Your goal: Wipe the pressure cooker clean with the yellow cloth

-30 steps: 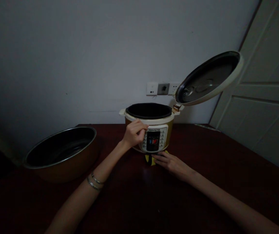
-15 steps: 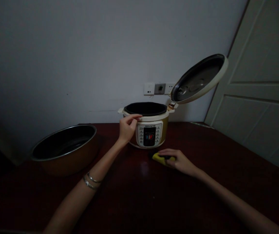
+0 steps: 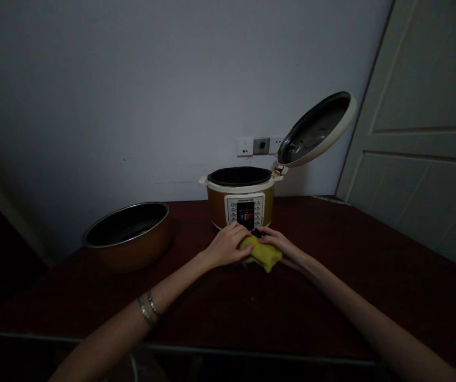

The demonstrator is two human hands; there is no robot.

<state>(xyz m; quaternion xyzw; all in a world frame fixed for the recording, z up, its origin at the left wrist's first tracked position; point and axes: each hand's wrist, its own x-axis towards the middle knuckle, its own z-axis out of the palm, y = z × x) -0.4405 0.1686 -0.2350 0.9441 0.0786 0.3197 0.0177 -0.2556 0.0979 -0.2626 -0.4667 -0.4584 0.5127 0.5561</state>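
A yellow cloth [image 3: 265, 254] with a dark part is held between my two hands, just in front of the electric pressure cooker [image 3: 220, 206]. My left hand [image 3: 228, 245] grips the cloth from the left, fingers curled over its top. On its other side, my right hand [image 3: 281, 246] is closed round the cloth, its fingers partly hidden behind it. The cooker stands upright with its lid [image 3: 319, 130] raised to the right. Its display panel [image 3: 246, 208] faces me, the lower part covered by my left hand.
An orange-brown pot with a dark inside [image 3: 136, 249] stands on the dark red table [image 3: 323, 302] at the left. Wall sockets [image 3: 245, 146] are behind the cooker. A pale door [image 3: 419, 175] is at the right. The table's front edge [image 3: 196, 349] runs below my forearms.
My left hand has left the cooker's rim and come down to the cloth. My right hand has raised the cloth slightly and turned it. The view has shifted, showing the table's front edge.
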